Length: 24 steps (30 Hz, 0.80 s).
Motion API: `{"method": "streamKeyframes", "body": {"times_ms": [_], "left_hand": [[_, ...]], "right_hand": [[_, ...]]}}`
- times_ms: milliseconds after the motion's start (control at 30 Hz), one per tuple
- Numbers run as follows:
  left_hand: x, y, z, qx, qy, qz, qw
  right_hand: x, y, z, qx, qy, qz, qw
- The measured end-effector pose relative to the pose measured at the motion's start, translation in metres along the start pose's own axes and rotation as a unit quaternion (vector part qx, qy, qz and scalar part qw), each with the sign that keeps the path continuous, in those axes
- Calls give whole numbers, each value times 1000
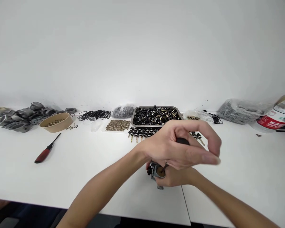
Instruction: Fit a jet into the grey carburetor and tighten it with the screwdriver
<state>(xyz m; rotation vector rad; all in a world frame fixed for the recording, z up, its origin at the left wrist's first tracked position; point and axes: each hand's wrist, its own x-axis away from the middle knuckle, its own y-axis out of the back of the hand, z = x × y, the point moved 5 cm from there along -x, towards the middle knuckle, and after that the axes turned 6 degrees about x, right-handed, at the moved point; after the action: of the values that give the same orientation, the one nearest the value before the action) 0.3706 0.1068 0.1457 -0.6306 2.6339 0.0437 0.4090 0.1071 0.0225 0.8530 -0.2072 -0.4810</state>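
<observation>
- Head view: the left hand (pixel 175 148) crosses over, its grip closed on a dark-handled tool (pixel 182 141).
- Right hand (pixel 172 177) grips a small metal part (pixel 154 171) near the white table's (pixel 85 164) front edge.
- Behind sits a steel tray (pixel 133 118) of black parts.

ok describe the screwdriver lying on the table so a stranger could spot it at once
Start at the white table and look to its left side, in front of the tan bowl. The screwdriver lies there alone, slanted, apart from the grey parts; its red-and-black handle sets it apart.
</observation>
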Motion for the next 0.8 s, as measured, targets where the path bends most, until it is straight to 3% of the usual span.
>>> {"method": "streamKeyframes", "body": {"times_ms": [133, 233, 300, 367, 467, 533, 600, 667, 800], "left_hand": [[10, 6, -15, -76, -6, -175, 982], [24, 1, -29, -153, -46, -316, 935], [28, -1, -32, -157, -89, -360, 915], [23, -2, -27, -132, -93, -319, 934], [5, -5, -14, -43, -40, -146, 988], [-3, -13, -10, 3, -15, -17, 1000], [-6, -18, -11, -12, -12, 28, 999], [-7, -17, -13, -67, -12, -31, 997], [5, -9, -19, -157, -30, -256, 953]], "right_hand": [[-1, 2, 3, -15, 36, -21, 999], [-2, 4, 6, 18, 61, -54, 997], [-2, 4, 6, 35, 72, -55, 995], [-2, 3, 5, 33, 60, -45, 997], [-2, 2, 1, 11, 32, -23, 999], [-2, 2, -1, 9, 23, -10, 1000], [-1, 1, -3, 20, 16, -1, 1000], [-1, -1, -6, 29, 5, 6, 1000], [-2, -2, -5, 45, -2, -9, 999]]}}
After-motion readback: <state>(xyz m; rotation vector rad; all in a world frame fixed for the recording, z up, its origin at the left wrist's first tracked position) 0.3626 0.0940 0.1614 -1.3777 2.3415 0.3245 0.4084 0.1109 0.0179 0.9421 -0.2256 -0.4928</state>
